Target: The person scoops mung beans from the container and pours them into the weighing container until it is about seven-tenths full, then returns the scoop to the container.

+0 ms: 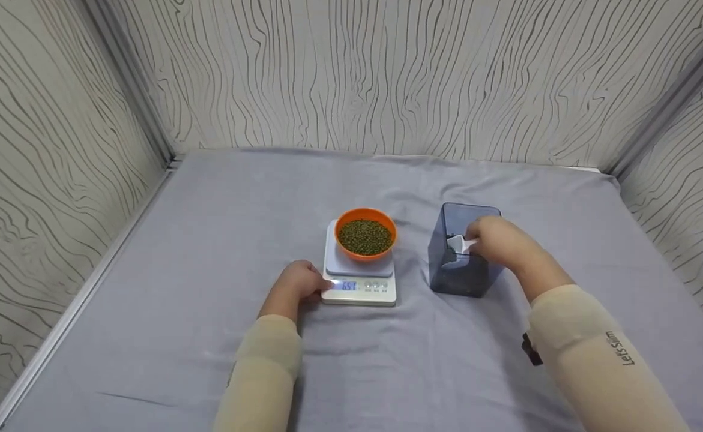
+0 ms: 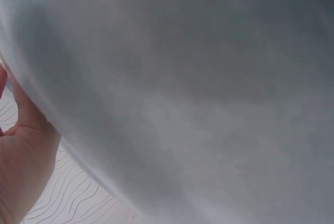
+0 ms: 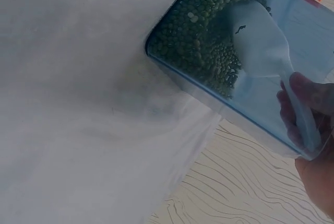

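Note:
My right hand (image 1: 502, 241) reaches into the top of a tall, see-through blue-grey container (image 1: 460, 282). It grips the handle of a white scoop (image 3: 261, 41), whose broad head lies at the green mung beans (image 3: 180, 38) inside. My left hand (image 1: 298, 281) holds the front left edge of a white kitchen scale (image 1: 360, 295), thumb on top beside the lit display, which appears to read 657. On the scale's platform sits an orange bowl (image 1: 365, 259) filled with mung beans. The left wrist view shows mostly grey cloth, with part of that hand at the left edge.
A grey cloth (image 1: 237, 210) with wrinkles covers the table. Wood-grain patterned panels (image 1: 357, 78) stand at the back and both sides, with grey metal posts (image 1: 129, 84) at the corners. The container stands a short way right of the scale.

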Motion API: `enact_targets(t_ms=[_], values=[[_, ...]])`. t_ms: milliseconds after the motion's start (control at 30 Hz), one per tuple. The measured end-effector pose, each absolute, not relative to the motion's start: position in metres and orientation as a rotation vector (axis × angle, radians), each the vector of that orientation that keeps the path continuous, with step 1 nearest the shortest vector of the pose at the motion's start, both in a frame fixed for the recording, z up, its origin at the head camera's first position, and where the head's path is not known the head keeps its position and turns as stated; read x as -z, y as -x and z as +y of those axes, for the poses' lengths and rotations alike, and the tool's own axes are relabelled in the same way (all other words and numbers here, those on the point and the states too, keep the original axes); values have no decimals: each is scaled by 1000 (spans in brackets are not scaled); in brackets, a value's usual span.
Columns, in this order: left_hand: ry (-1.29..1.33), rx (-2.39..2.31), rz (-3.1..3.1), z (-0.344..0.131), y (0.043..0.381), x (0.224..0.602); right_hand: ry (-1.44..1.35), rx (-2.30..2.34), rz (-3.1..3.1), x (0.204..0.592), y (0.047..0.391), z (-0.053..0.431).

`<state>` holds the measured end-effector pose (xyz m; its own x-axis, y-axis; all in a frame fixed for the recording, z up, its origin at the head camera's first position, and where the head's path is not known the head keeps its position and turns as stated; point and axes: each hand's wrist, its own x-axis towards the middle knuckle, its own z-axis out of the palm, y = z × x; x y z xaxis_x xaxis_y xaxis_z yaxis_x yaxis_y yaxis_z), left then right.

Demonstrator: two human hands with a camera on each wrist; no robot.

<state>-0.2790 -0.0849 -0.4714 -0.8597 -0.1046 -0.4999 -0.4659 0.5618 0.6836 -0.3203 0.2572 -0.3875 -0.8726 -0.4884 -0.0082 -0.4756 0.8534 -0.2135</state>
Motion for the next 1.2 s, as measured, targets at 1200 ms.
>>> enact_targets(t_ms=[1200], values=[[436, -1225, 2416, -86, 278, 473, 765, 623, 2943, 368, 299, 290]])
